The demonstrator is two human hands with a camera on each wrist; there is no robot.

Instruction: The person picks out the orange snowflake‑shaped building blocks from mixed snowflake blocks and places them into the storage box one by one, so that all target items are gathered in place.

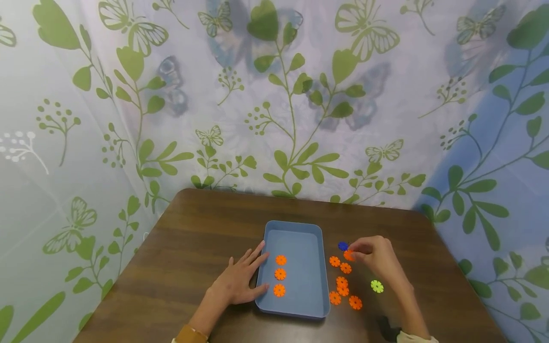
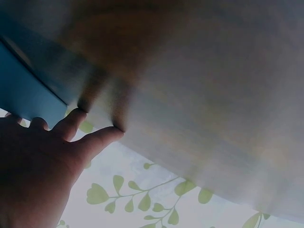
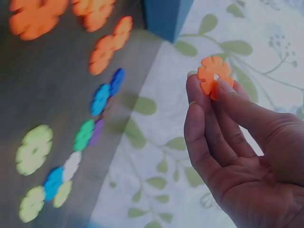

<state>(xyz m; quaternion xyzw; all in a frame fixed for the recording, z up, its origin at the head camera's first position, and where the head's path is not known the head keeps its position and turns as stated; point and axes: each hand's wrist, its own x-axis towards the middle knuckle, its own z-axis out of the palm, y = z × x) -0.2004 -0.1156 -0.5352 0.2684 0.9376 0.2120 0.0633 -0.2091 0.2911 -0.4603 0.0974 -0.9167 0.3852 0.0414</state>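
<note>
A blue-grey rectangular tray (image 1: 300,312) stands on the table, with three orange notched discs (image 1: 280,274) in a column along its left side. My left hand (image 1: 238,281) rests at the tray's left edge, fingers spread and straight, fingertips at the rim. To the right of the tray, my right hand (image 1: 379,257) pinches an orange notched disc (image 3: 214,76) between thumb and fingers, raised off the table in the right wrist view. Close to it on the table lie a dark blue disc (image 1: 343,246) and several orange discs (image 1: 345,268).
The brown wooden table (image 1: 180,267) meets a leaf-and-butterfly curtain (image 1: 300,95) at its back. A yellow-green disc (image 1: 377,286) sits under the right forearm. Blue, purple, white and green discs (image 3: 84,135) appear in the right wrist view.
</note>
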